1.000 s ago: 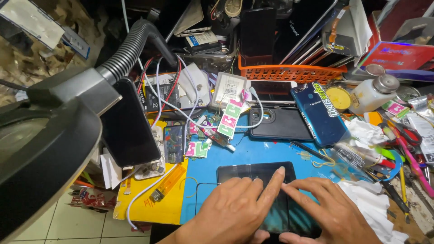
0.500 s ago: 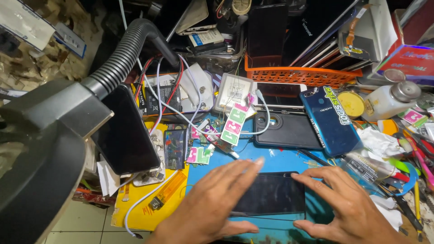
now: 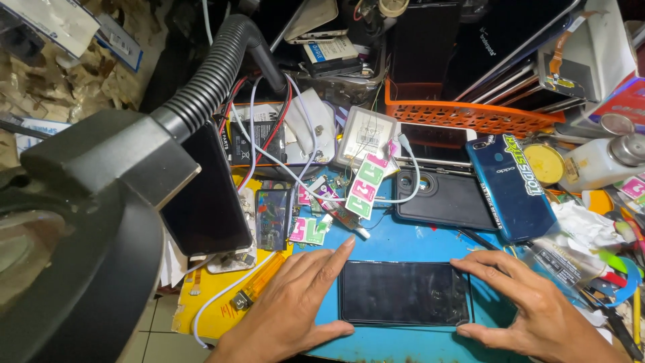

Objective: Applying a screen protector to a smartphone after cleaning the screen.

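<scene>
A black smartphone (image 3: pixel 403 293) lies screen-up and sideways on a blue work mat (image 3: pixel 403 243). My left hand (image 3: pixel 295 302) rests at its left end, index finger along the top corner and thumb under the bottom edge. At the phone's right end, my right hand (image 3: pixel 531 308) touches it with spread fingers and the thumb by the lower corner. Both hands frame the phone without lifting it.
A big black magnifier lamp (image 3: pixel 80 222) on a ribbed hose fills the left. Behind the mat lie a black phone back (image 3: pixel 443 198), a blue phone (image 3: pixel 512 185), another dark phone (image 3: pixel 205 198), white cables, sticker tabs, an orange basket (image 3: pixel 470 114) and a white bottle (image 3: pixel 601 165).
Both hands slid off the phone's screen and apart to its two ends. The view also shifted, so the phone sits higher in frame.
</scene>
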